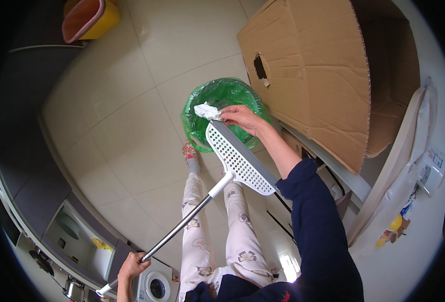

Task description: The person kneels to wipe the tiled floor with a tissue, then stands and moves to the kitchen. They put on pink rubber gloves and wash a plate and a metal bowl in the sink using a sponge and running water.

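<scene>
My left hand grips the metal handle of a floor squeegee near its lower end in the picture. The squeegee's white perforated head with its grey blade is raised over the near side of a round bin lined with a green plastic bag. Between the fingers of my right hand is a crumpled white tissue or cloth, held above the bin's opening at the far tip of the blade. The bottom of the bin is partly hidden by the squeegee head and my right arm.
A large cardboard box with a hand hole stands right of the bin. A yellow bucket is at the far left on the tiled floor. Dark cabinets line the left, with a washing machine nearby. My slippered foot is beside the bin.
</scene>
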Tool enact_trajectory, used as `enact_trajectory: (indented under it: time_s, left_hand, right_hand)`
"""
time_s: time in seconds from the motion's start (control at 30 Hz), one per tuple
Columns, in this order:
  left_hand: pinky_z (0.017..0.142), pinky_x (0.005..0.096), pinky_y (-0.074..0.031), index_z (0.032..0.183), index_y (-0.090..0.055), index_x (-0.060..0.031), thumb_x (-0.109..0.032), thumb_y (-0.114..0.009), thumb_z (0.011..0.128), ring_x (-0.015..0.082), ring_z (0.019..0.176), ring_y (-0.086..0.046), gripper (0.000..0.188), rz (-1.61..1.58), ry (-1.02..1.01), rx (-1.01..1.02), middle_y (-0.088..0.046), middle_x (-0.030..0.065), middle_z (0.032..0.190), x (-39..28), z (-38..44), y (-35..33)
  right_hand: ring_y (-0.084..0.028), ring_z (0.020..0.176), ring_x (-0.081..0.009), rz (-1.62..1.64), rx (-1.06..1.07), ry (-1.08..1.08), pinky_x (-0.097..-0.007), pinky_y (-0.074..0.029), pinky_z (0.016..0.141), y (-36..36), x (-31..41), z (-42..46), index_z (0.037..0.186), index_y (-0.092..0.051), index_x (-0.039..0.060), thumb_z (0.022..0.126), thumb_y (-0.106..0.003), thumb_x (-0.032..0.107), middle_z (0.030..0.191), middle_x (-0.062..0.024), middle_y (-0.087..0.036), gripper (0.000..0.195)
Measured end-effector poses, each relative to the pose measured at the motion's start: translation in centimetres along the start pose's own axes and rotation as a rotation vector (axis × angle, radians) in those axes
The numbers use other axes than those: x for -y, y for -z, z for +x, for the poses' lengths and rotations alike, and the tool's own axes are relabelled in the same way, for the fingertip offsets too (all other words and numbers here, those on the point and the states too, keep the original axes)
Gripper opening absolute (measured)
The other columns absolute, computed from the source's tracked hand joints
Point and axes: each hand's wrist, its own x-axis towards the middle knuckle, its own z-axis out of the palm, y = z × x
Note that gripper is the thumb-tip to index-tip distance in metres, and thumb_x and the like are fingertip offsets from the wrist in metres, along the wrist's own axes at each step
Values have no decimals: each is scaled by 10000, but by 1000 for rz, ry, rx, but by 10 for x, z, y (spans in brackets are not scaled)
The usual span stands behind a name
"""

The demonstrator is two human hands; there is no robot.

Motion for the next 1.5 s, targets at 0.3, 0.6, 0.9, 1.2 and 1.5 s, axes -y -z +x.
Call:
enact_trajectory:
  time_s: [0.3,0.6,0.9,1.2,1.5]
  left_hand:
    - [495,337,-430,654,-539,15,-116,-584,683,259,453,-484,142,56,-40,22,-482,171,538,-7,7,3]
    - [499,337,-430,678,-571,5,-134,-602,682,279,468,-483,143,41,-13,13,-491,177,559,0,-5,4]
    - [456,311,-387,629,-525,24,-136,-609,689,164,433,-361,191,-69,65,-49,-404,133,493,11,-34,-6]
    - [444,311,-353,619,-496,31,-154,-618,713,96,468,-348,240,-108,74,-67,-374,63,467,6,-67,-12]
    - [455,315,-385,645,-507,25,-236,-615,782,95,490,-423,313,-31,13,-248,-461,35,488,-23,-85,-35]
  right_hand:
    - [-537,704,-99,-164,-117,15,-239,-434,627,-2,-27,22,929,-572,29,778,-625,79,799,-38,-583,167]
    - [-544,657,-103,-404,-562,-32,-255,-414,558,39,-35,45,881,-582,27,735,-658,70,794,-34,-597,171]
    - [-605,552,-127,-282,-469,-166,-237,-475,472,-5,-13,47,902,-592,-45,749,-672,67,735,-82,-624,205]
    - [-637,873,-312,-1411,-819,355,-396,-501,732,14,1,-47,898,-658,86,810,-479,51,927,-182,-643,203]
    - [-571,1016,-317,-745,-945,468,-388,-454,852,-19,-48,-246,1307,-397,59,814,-429,-33,1113,-215,-571,503]
